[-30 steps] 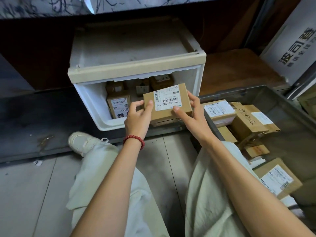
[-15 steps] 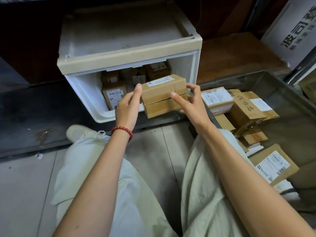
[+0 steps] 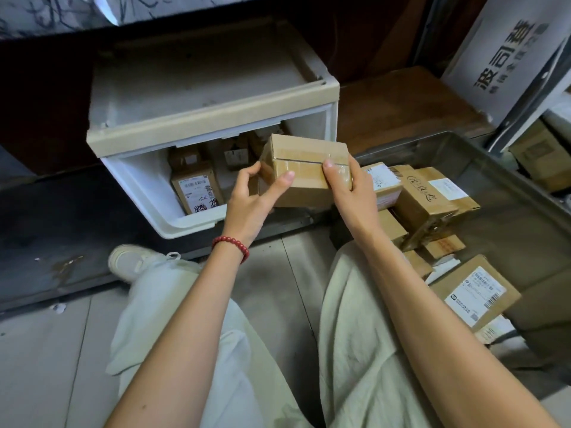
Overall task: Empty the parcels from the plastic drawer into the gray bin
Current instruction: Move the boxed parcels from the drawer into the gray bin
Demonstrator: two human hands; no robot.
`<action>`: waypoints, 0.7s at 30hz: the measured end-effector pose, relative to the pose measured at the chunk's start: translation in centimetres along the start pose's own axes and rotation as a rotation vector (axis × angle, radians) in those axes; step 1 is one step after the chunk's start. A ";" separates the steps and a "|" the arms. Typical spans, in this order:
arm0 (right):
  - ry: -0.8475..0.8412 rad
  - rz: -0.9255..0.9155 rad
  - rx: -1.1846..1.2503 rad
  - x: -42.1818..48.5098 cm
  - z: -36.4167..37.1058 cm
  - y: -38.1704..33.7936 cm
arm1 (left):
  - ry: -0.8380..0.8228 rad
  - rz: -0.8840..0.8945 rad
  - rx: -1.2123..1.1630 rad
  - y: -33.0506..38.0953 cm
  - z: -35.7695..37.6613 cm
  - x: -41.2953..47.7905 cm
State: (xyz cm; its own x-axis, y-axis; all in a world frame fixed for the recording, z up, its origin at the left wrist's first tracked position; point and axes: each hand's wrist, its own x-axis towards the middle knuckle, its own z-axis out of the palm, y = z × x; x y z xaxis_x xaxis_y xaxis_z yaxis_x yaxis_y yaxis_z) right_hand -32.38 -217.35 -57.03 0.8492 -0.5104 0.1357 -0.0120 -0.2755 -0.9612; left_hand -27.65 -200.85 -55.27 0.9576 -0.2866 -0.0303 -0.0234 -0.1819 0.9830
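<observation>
A view from a head-worn camera looks down at a person sitting on the floor, with both forearms reaching forward.

Both hands grasp one brown cardboard parcel [image 3: 306, 168] sealed with clear tape. The left hand [image 3: 247, 205] holds its left end, thumb pressed on the near face. The right hand [image 3: 352, 193] is wrapped round its right end, thumb on the taped seam. The parcel is in the air in front of the open mouth of the plastic drawer [image 3: 139, 180], just left of the bin's near corner and not yet over it.

The drawer is white with a beige front and stands on a dark ledge ahead of the person. At least three parcels are left inside. A labelled parcel [image 3: 197, 189] stands upright near the front, and two smaller ones [image 3: 234, 154] sit in shadow at the back. Whether more lie behind them cannot be seen.

The gray bin [image 3: 509, 186] stands on the person's right. Several parcels already lie in it in a loose heap, among them a box with handwriting on it [image 3: 426, 196] and a flat box with a white label [image 3: 475, 291] nearer the camera.

The task appears to be well under way, perhaps past halfway. The held parcel has to go rightward into the bin, and then the ones in the drawer follow.
</observation>
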 end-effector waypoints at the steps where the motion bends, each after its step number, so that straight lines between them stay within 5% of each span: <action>1: 0.005 -0.008 0.019 -0.2 -0.8 0.1 | -0.007 0.002 0.015 0.3 0.6 0.1; 5: -0.058 0.160 0.087 -1.1 -5.6 1.2 | -0.082 0.044 0.110 1.7 4.3 1.2; 12: 0.099 0.456 0.313 -1.3 -15.6 2.2 | -0.362 0.091 0.172 4.2 14.8 2.3; 21: 0.053 0.572 -0.029 -4.3 -24.8 7.4 | -0.648 -0.090 0.167 1.6 23.2 1.1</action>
State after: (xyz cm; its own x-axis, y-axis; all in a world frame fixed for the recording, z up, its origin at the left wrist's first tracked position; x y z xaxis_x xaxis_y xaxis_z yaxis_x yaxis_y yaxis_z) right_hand -49.21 -237.38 -58.82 0.6756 -0.6251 -0.3909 -0.4767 0.0341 -0.8784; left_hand -33.34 -223.30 -57.90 0.5933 -0.7602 -0.2647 -0.0453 -0.3599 0.9319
